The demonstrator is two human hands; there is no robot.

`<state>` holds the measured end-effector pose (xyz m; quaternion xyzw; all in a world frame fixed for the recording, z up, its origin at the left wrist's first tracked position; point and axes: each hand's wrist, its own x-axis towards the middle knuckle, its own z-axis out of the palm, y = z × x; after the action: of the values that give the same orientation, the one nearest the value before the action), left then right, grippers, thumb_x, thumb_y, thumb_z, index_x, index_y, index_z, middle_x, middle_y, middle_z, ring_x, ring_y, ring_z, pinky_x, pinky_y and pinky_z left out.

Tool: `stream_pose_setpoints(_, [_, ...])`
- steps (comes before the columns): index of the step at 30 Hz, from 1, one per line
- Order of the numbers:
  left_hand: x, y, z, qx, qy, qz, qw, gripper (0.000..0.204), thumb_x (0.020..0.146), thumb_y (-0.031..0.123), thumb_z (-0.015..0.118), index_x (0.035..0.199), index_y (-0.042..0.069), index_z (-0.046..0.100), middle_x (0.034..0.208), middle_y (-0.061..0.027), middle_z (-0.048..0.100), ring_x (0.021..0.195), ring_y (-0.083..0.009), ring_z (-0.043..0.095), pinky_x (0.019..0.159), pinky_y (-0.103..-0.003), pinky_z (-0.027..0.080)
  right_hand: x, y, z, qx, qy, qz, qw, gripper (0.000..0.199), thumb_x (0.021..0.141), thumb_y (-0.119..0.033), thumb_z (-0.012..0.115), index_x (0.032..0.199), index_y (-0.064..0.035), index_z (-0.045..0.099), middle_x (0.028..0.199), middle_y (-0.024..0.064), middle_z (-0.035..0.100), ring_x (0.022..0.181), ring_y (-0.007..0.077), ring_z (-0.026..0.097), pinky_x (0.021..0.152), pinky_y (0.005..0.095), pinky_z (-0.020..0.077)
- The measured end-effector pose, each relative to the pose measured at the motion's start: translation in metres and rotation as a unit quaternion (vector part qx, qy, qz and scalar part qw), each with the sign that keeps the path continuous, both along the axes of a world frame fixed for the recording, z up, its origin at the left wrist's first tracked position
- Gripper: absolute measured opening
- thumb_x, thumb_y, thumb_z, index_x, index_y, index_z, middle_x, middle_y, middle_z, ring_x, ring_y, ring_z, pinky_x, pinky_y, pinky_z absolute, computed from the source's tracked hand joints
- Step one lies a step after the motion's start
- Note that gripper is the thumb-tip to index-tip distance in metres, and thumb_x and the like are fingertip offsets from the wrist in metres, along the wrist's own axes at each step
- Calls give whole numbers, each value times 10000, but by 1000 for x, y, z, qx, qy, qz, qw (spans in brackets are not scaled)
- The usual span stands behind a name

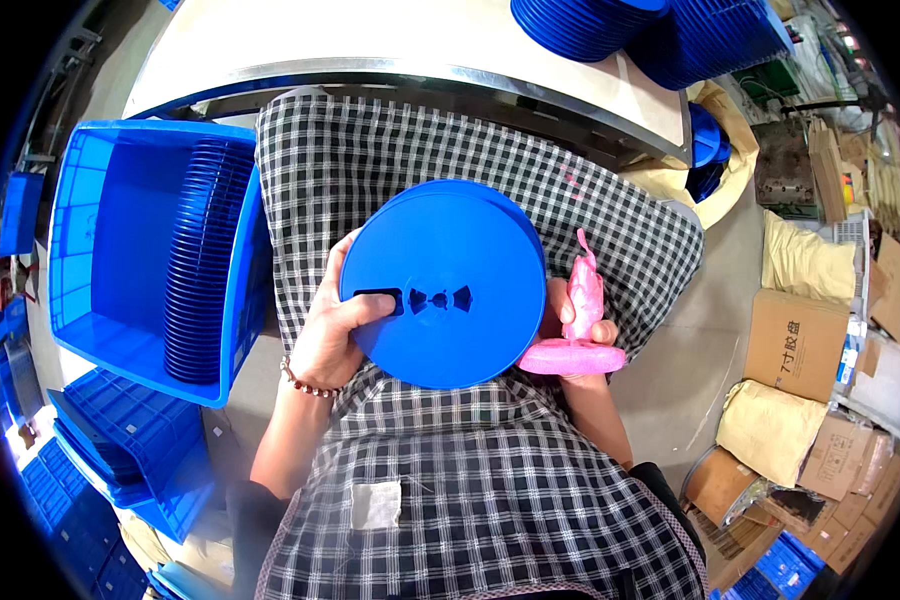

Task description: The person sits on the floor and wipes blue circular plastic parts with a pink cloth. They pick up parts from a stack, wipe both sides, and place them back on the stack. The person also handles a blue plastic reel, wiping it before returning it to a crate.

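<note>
A round blue plastic reel is held up over my lap, its flat face toward me, with a small oblong slot at the left and dark cut-outs in the middle. My left hand grips its left edge, the thumb lying at the slot. In my right hand is a pink-wrapped tool with a narrow upright stem, a twisted top and a flat, rounded base. The fingers curl around the stem, close to the reel's right edge. Whether that hand also touches the reel is hidden.
A blue crate at the left holds a row of blue discs. More blue crates are below it. Ahead is a white table with stacked blue reels. Cardboard boxes and yellowish sacks lie right. Checked cloth covers my lap.
</note>
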<state>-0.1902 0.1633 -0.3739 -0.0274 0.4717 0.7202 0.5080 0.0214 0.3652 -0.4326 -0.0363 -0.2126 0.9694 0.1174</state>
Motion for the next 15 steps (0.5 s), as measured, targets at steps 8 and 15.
stream_pose_setpoints(8, [-4, -15, -40, 134, -75, -21, 988, 1185, 683, 345, 910, 1590, 80, 196, 1160, -52, 597, 999, -149, 569, 963, -329, 502, 7, 3, -12, -40, -15, 0, 999, 425, 729, -377, 794, 864, -97, 504, 749, 56, 558, 629, 153, 538, 537, 273, 400])
stream_pose_setpoints(15, [-3, -18, -67, 244, -151, -27, 958, 1101, 713, 377, 907, 1542, 59, 257, 830, -35, 595, 989, -223, 634, 926, -369, 548, 4, 0, -8, -31, -52, -21, 998, 436, 722, -409, 773, 849, -108, 484, 781, 78, 574, 607, 159, 550, 521, 280, 426])
